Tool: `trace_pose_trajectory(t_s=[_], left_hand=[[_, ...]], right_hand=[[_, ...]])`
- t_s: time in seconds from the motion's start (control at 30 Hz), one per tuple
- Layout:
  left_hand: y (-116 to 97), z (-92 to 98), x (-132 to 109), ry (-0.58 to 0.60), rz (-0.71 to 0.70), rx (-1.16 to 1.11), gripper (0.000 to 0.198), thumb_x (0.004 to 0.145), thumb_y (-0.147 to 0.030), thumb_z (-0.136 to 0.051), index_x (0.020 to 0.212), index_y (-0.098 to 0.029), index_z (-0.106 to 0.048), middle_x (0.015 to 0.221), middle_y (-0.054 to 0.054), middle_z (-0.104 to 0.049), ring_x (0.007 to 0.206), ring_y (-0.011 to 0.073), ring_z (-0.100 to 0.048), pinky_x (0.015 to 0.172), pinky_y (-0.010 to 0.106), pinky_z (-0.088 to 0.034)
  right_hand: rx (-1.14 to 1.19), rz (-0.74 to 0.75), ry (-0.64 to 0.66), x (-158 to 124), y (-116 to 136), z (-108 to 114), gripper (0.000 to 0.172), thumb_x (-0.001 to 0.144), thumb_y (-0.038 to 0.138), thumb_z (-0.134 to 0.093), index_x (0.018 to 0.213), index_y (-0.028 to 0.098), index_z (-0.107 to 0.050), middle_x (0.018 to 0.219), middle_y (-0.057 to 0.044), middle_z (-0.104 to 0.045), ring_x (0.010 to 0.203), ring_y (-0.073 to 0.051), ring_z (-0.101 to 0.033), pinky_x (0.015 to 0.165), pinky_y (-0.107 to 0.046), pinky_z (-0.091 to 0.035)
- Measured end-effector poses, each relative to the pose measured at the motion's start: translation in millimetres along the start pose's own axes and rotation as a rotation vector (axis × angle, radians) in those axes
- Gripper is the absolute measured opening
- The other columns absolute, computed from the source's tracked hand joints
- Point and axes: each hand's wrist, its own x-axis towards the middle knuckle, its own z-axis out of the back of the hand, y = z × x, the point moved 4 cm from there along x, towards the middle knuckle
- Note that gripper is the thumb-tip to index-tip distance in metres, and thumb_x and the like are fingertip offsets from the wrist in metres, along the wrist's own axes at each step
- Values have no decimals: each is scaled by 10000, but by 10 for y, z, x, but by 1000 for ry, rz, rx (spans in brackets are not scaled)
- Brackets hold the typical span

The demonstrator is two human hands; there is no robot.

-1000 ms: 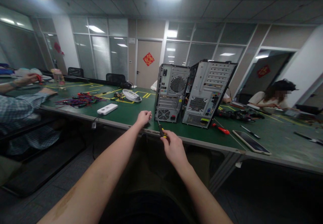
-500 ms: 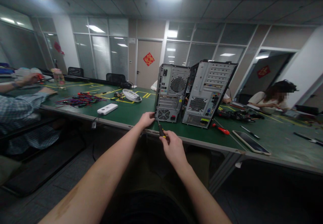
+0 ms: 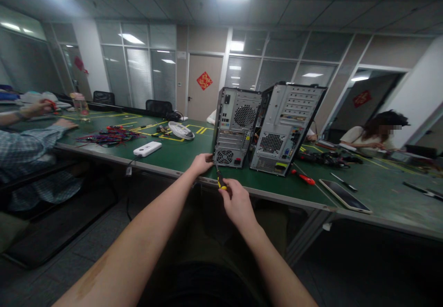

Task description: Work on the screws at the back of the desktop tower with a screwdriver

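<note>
My right hand [image 3: 238, 201] grips the end of a screwdriver [image 3: 220, 179] with a black and yellow handle. Its shaft points up at the lower left corner of a computer tower [image 3: 237, 124], whose back panel faces me. The exact spot at the tip is too small to make out. Against that same lower left edge of the case, my left hand [image 3: 201, 164] is closed with curled fingers; its fingertips are partly hidden. A second, larger computer tower [image 3: 289, 129] stands just to the right.
A red-handled tool [image 3: 304, 177], a phone [image 3: 344, 195] and dark cables [image 3: 328, 158] lie to the right. Leftward are a white power bank [image 3: 147, 149], a bundle of wires [image 3: 109, 136] and a white fan cover [image 3: 181, 130]. Co-workers sit at both sides. The table edge [image 3: 273, 194] runs close before me.
The screwdriver has turned in my right hand, so more yellow shows on its handle. My left hand and both towers stay put. The left co-worker's raised hand has shifted slightly.
</note>
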Motion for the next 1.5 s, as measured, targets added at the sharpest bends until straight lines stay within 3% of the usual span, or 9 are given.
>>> trace_pose_trajectory(t_s=[0.1, 0.33, 0.63, 0.83, 1.0, 1.13, 1.3, 1.5], left_hand=[[-11, 5, -9, -12, 17, -1, 535, 774, -50, -711, 1297, -159, -693, 1242, 80, -740, 1131, 203, -717, 1017, 271, -539], [-38, 5, -20, 0, 9, -6, 497, 788, -52, -701, 1272, -163, -707, 1235, 73, -744, 1131, 198, -718, 1002, 253, -545], [-54, 6, -24, -3, 5, -4, 496, 783, -54, -714, 1269, -154, -707, 1218, 73, -752, 1121, 198, -722, 998, 255, -548], [-1, -15, 3, -1, -4, -20, 517, 775, -51, -709, 1284, -139, -695, 1236, 91, -742, 1143, 196, -712, 1017, 258, -536], [-2, -13, 0, -10, 2, -7, 517, 776, -57, -716, 1284, -150, -696, 1241, 92, -739, 1150, 195, -709, 1025, 267, -529], [-7, -8, 1, -17, 6, -4, 517, 775, -72, -726, 1287, -143, -694, 1233, 99, -743, 1145, 202, -712, 1017, 268, -532], [11, -15, 13, -8, -8, -19, 499, 769, -103, -744, 1265, -150, -707, 1222, 87, -749, 1117, 200, -722, 994, 260, -545], [-13, -7, -6, -7, -41, -27, 486, 736, -120, -773, 1219, -153, -728, 1194, 84, -760, 1103, 210, -728, 994, 275, -549]], right_hand=[[13, -49, -9, 3, -17, -10, 199, 919, 191, -626, 1109, 156, -675, 1059, -118, -692, 971, -256, -684, 901, -405, -579], [-47, 38, 25, -9, 44, -14, 257, 947, 147, -550, 1132, 199, -720, 1243, -127, -628, 1066, -249, -664, 996, -406, -536], [-76, 27, -31, -1, 31, 0, 105, 946, 224, -617, 1032, 185, -664, 1028, -93, -658, 975, -258, -654, 905, -396, -547], [-87, 33, 12, -12, 17, -19, 215, 973, 207, -560, 1103, 200, -731, 1227, -125, -629, 1014, -245, -680, 967, -403, -545], [-50, 30, 57, -11, -2, -44, 273, 904, 124, -612, 1142, 198, -726, 1241, -119, -660, 1143, -258, -656, 1054, -412, -516], [-25, 19, 39, 0, 10, -33, 247, 926, 159, -602, 1151, 180, -701, 1156, -121, -696, 1100, -262, -666, 1037, -434, -527], [45, 16, 15, 9, -29, -35, 289, 947, 197, -575, 1204, 196, -707, 1329, -136, -647, 1231, -262, -626, 1098, -433, -494], [72, -5, 9, 2, -76, -61, 284, 954, 217, -572, 1180, 190, -742, 1315, -142, -666, 1207, -262, -649, 1088, -443, -511]])
